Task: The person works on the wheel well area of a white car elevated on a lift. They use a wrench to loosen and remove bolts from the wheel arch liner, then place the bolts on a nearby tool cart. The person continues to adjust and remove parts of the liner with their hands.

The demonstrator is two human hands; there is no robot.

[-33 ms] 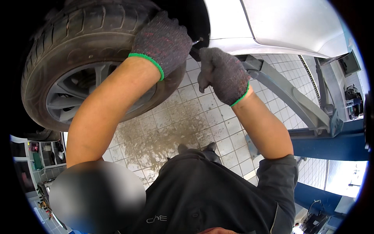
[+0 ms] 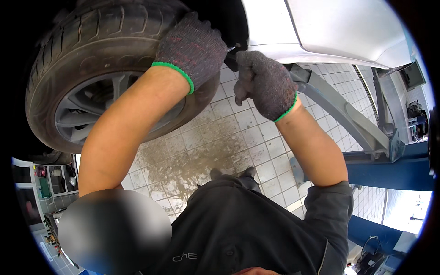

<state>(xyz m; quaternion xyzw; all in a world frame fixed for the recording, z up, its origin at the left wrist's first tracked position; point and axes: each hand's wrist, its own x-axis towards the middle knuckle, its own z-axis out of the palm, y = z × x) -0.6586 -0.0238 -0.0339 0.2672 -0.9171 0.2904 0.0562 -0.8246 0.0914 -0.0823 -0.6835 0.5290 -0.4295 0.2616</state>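
Head view: left hand (image 2: 191,52) curls beside the tyre (image 2: 48,73), near a metal rod (image 2: 234,47) in the wheel arch (image 2: 232,20), hold unclear; right hand (image 2: 268,85) half-curled, contents hidden, near the body panel (image 2: 353,27), which the lift arm (image 2: 339,109) presumably supports

Slim, shiny metal piece (image 2: 233,47) glimpsed just right of the tyre (image 2: 91,54); slanted, right end raised, left end hidden, exact kind not made out. Tyre black, mounted upright on a grey spoked alloy rim (image 2: 120,87); sidewall coated with brownish dirt, tread grooves exposed along the upper edge.
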